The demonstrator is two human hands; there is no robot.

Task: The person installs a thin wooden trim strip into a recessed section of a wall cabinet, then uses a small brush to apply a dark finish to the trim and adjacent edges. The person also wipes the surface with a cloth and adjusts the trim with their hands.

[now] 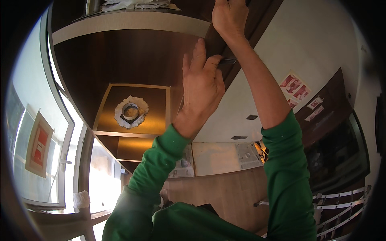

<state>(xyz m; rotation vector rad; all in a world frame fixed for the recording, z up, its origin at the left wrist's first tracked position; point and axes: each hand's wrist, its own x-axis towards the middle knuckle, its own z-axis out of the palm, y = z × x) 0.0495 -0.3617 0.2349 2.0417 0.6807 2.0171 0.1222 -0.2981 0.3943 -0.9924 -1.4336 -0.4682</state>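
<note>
My left hand (201, 86) is raised against the dark brown wooden upright (231, 72) of a shelf unit, some fingers stretched upward and the forefinger bent. From beside that bent finger sticks out a thin, shiny grey tool (228, 61), apparently held there; its kind cannot be made out. Higher up, my right hand (230, 19) is closed near the top of the same upright. What it grips, if anything, is hidden. Pale masking tape (132, 25) runs along the shelf edge left of my hands.
On a taped lower shelf, a roll of tape (130, 112) lies on crumpled white paper (120, 120). Crumpled paper (136, 5) sits on the upper shelf. A window (48, 120) stands open at left. Newspaper (247, 156) covers a surface below; a metal ladder (341, 207) is at lower right.
</note>
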